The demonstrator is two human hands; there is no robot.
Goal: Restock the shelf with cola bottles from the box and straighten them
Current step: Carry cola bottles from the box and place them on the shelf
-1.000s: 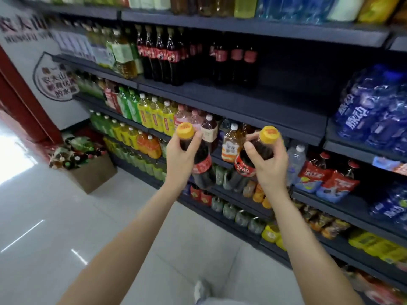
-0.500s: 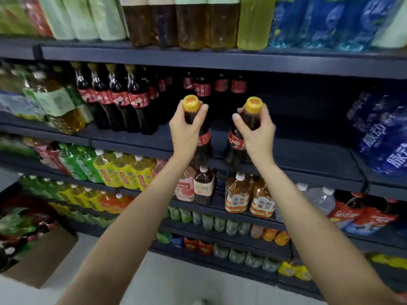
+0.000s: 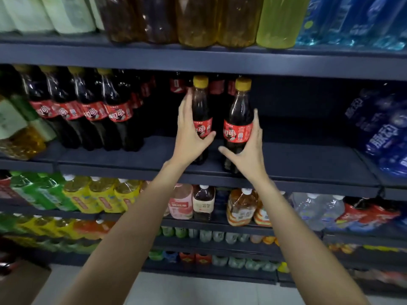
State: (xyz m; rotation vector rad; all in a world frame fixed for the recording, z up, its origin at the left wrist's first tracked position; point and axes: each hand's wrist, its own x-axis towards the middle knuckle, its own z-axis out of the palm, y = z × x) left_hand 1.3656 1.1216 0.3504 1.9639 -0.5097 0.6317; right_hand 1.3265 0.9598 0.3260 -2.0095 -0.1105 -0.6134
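Observation:
Two cola bottles with yellow caps and red labels stand upright side by side on the dark shelf (image 3: 308, 164). My left hand (image 3: 189, 137) holds the left bottle (image 3: 200, 102) at its label, fingers along its left side and thumb across the front. My right hand (image 3: 248, 155) holds the right bottle (image 3: 240, 111) low on its body, fingers on its right side and thumb spread under the label. A row of like cola bottles (image 3: 92, 111) stands further left on the same shelf. More stand in the dark behind the two.
The shelf is bare to the right of the two bottles as far as the blue water packs (image 3: 383, 128). Large drink bottles (image 3: 198, 20) sit on the shelf above, close over the caps. Lower shelves hold mixed drinks. A cardboard box (image 3: 22, 282) stands on the floor at lower left.
Both hands lifted the two bottles from chest height up onto the cola shelf. They slid from the necks down to the bodies, and the bottles now stand on the shelf.

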